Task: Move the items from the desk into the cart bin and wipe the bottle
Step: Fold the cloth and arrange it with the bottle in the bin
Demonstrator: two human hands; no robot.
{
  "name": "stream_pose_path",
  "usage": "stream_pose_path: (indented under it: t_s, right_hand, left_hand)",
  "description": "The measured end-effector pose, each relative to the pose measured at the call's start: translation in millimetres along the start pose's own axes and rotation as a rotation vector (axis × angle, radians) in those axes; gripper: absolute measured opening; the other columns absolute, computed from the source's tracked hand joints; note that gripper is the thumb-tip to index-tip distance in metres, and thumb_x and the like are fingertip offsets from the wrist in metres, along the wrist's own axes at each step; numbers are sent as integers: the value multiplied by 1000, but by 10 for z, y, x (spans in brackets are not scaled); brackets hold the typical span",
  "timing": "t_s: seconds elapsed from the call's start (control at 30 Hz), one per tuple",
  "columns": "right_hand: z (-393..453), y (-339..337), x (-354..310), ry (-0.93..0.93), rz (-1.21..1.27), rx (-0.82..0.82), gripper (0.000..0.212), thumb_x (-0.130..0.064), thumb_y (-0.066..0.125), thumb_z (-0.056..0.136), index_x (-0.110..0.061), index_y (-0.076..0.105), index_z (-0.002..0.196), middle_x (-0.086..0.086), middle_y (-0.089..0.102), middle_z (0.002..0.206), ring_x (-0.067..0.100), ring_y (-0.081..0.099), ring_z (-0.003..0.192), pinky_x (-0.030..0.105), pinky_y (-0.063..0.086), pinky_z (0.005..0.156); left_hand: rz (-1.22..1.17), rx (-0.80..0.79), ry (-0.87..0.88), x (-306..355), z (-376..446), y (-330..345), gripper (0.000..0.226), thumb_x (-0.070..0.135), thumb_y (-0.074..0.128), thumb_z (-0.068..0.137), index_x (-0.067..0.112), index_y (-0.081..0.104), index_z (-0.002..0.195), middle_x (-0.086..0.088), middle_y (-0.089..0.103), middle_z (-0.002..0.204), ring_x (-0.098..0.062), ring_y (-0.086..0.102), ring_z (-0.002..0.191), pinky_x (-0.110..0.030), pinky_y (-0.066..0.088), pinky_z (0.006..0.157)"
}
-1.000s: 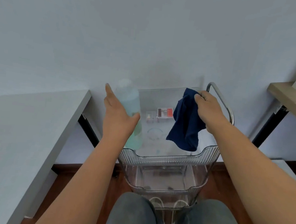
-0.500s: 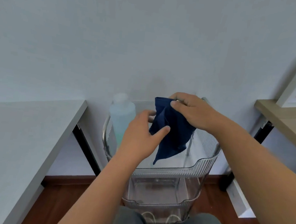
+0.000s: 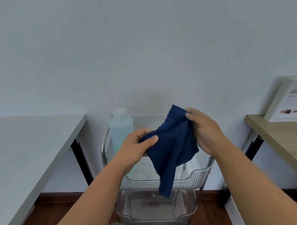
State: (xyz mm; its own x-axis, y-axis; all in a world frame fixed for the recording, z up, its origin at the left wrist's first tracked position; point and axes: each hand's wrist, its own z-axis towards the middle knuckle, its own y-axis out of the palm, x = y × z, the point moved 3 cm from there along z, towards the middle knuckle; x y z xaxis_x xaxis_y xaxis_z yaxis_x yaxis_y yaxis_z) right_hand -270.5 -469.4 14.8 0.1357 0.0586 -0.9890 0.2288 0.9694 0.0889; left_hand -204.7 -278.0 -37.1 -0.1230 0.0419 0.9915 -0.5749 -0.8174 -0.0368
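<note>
Near the middle of the frame, both hands held a dark blue cloth [image 3: 169, 149] above the clear cart bin [image 3: 199, 174]. The left hand [image 3: 134, 151] had its thumb and fingers [image 3: 151, 140] clamped on the cloth's left edge, while the right hand [image 3: 204, 133] pinched the upper corner, its fingers closed on the fabric. The cloth hung slack between them, one tail drooping down past the bin's front rim.

The bottle [image 3: 120, 133], translucent with pale greenish liquid and a white cap, stood upright inside the bin at its left rear corner, just behind the left hand and apart from the cloth.

A grey surface [image 3: 21, 150] filled the lower left of the frame. At the right edge, a wooden surface [image 3: 279, 137] carried a white box [image 3: 295, 102] with printed pictures. A second clear tier [image 3: 151, 213] sat below the bin.
</note>
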Motion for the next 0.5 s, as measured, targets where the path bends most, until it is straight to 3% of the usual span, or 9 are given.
stream_pose_path:
  t_s: [0.07,0.17,0.27,0.33,0.4,0.5]
  right_hand:
    - [-11,-66,-5,35,-208,98,26,-16,42,87,-23,64,75,2,55,78,20,45,77,33,35,64]
    - [-1,-122,-47,5,-281,138,25,-13,41,77,-23,64,76,0,60,78,20,50,76,32,40,67]
    - [14,-93,-2,44,-295,-11,28,-30,49,78,-37,66,100,-2,68,98,19,64,92,34,47,79]
    - [-18,-51,72,57,-334,-104,31,-46,58,79,-49,60,109,-18,69,97,12,67,96,35,48,86]
    - [-58,7,119,10,-355,-133,45,-57,67,73,-51,55,116,-19,68,101,4,68,95,29,49,82]
    - [-112,111,109,-188,-328,4,45,-38,75,75,-44,53,113,-10,67,100,9,68,84,24,56,65]
  left_hand:
    - [-5,89,-11,64,42,3,18,18,66,91,30,73,79,6,72,80,-8,67,74,-26,55,64]
    - [7,169,-11,203,124,41,8,25,65,82,27,71,77,5,71,78,-10,65,72,-30,55,63]
    - [115,201,53,401,214,106,7,30,63,81,29,70,78,10,71,78,-5,65,73,-29,53,68]
    - [262,194,113,571,276,114,6,32,65,80,31,70,81,15,72,79,0,66,73,-22,51,66]
    - [432,165,173,759,333,97,4,32,68,79,31,72,81,15,72,79,-1,67,76,-23,53,67]
    - [673,114,219,1034,374,65,4,35,72,78,31,72,79,16,71,77,3,65,72,-18,53,61]
